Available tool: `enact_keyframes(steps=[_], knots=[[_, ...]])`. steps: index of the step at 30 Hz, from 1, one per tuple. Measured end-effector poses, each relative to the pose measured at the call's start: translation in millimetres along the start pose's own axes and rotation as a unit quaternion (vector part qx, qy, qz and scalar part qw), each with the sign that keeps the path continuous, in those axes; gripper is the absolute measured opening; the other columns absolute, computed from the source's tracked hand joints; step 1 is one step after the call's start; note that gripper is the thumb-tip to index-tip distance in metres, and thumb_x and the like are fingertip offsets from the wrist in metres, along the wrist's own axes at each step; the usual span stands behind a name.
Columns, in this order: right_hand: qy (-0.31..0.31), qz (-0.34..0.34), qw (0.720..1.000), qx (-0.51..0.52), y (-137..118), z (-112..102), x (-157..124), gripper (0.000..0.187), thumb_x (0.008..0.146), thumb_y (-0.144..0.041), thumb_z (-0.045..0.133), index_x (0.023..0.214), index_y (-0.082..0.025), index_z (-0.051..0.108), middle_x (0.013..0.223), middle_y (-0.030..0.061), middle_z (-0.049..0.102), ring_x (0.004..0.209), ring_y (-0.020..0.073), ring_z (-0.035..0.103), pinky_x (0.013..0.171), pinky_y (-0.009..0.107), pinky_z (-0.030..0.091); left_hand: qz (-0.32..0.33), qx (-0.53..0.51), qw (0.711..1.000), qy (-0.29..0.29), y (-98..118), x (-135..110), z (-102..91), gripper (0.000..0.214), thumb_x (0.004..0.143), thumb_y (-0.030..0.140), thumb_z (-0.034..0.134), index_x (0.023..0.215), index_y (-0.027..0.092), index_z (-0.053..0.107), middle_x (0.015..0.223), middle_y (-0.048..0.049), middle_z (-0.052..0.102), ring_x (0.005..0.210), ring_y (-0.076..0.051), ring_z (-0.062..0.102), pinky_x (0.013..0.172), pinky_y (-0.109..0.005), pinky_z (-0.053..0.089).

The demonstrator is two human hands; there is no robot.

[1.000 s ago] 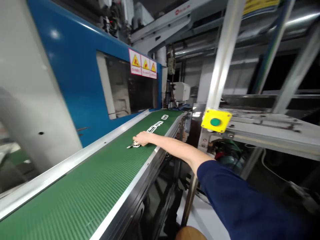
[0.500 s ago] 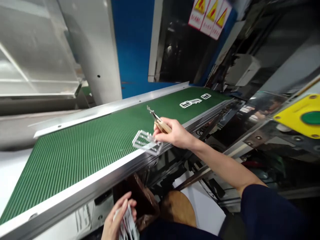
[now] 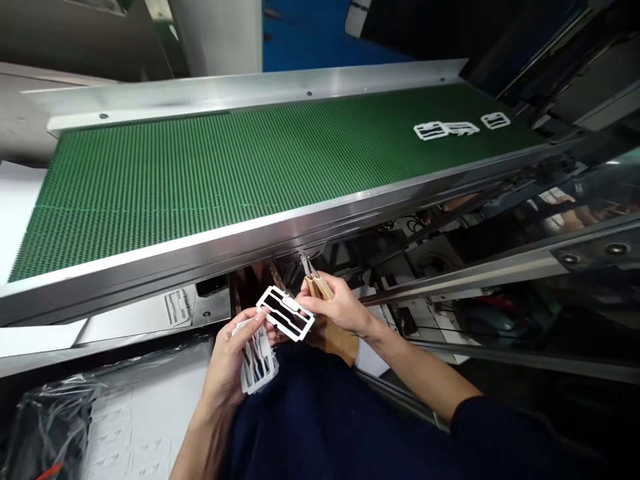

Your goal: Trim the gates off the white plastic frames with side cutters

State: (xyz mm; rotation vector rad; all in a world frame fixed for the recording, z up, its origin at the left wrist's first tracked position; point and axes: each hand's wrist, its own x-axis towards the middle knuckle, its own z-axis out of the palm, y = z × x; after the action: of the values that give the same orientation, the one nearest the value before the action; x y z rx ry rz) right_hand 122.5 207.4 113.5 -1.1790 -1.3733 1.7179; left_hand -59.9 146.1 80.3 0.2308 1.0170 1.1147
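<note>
My right hand (image 3: 336,308) is closed on a small cutter with tan handles (image 3: 316,281) and also pinches one end of a white plastic frame (image 3: 285,313). My left hand (image 3: 236,357) is closed round a stack of similar white frames (image 3: 259,362), and its fingertips touch the other end of the single frame. Both hands are below the near rail of the green conveyor belt (image 3: 215,160), above my dark blue lap. Three more white frames (image 3: 460,125) lie on the belt at the far right.
The belt's steel rail (image 3: 240,243) runs just above my hands. A blue machine housing (image 3: 310,33) stands behind the belt. A bag-lined box with white parts (image 3: 115,420) sits at lower left. Dark machine framework (image 3: 500,267) fills the right side.
My right hand has carried the white frame and cutter off the belt's edge down to my lap. My left hand with the stack has risen to meet it. The view has tilted downward.
</note>
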Motion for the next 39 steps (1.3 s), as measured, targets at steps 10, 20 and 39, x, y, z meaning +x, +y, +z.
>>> enact_keyframes(steps=[10, 20, 39], knots=[[-0.129, -0.121, 0.968, -0.179, 4, -5, 8, 0.022, 0.076, -0.025, 0.06, 0.095, -0.017, 0.053, 0.089, 0.0019, 0.061, 0.079, 0.0122, 0.058, 0.076, 0.025, 0.045, -0.237, -0.078, 0.965, -0.084, -36, 17, -10.3, 0.011, 0.081, 0.014, 0.055, 0.084, 0.007, 0.064, 0.065, -0.0069, 0.061, 0.049, -0.013, 0.058, 0.047, -0.022, 0.053], [-0.069, 0.022, 0.985, -0.154, 61, 10, 15, 0.018, 0.069, -0.027, 0.061, 0.08, -0.017, 0.052, 0.072, -0.003, 0.054, 0.063, 0.0087, 0.051, 0.061, 0.02, 0.042, -0.106, 0.041, 0.992, -0.044, -36, 13, -32.3, 0.021, 0.084, 0.028, 0.06, 0.091, 0.009, 0.064, 0.08, -0.0089, 0.064, 0.057, -0.012, 0.059, 0.052, -0.02, 0.052], [0.03, 0.159, 0.951, -0.264, 159, -11, -13, 0.015, 0.071, -0.027, 0.056, 0.079, -0.015, 0.057, 0.068, -0.0016, 0.056, 0.062, 0.011, 0.05, 0.059, 0.022, 0.037, -0.121, -0.017, 0.979, 0.161, -66, 17, -110.9, 0.012, 0.085, 0.01, 0.05, 0.091, 0.008, 0.06, 0.07, -0.0057, 0.062, 0.049, -0.013, 0.059, 0.043, -0.021, 0.051]])
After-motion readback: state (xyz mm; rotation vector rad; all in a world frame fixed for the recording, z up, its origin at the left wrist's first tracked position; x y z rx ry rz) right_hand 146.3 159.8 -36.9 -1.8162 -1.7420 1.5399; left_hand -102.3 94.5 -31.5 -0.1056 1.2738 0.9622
